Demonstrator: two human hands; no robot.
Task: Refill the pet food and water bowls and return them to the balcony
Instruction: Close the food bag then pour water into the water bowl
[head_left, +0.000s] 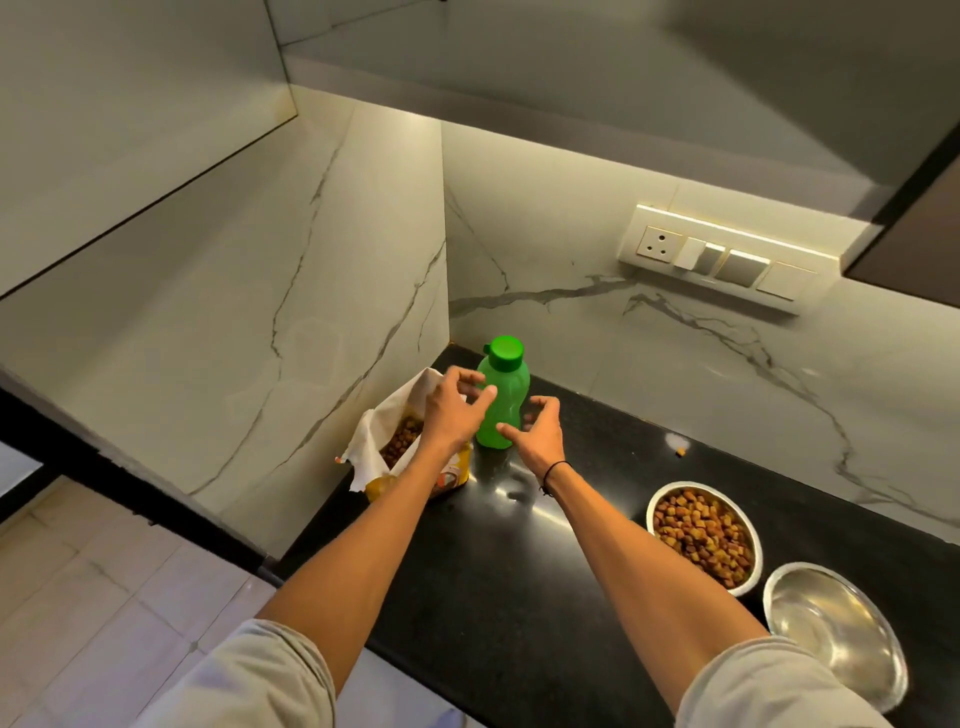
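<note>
Well, pet food bag print unreadable; green bottle unlabelled.

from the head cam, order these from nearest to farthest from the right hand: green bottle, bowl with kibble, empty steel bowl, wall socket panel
From the right hand:
1. green bottle, right at its fingertips, in the counter's corner.
2. bowl with kibble, to the hand's right, nearer the person.
3. empty steel bowl, beyond the kibble bowl, at the counter's near edge.

The wall socket panel is up on the back wall; too close to call against the bowls.
</note>
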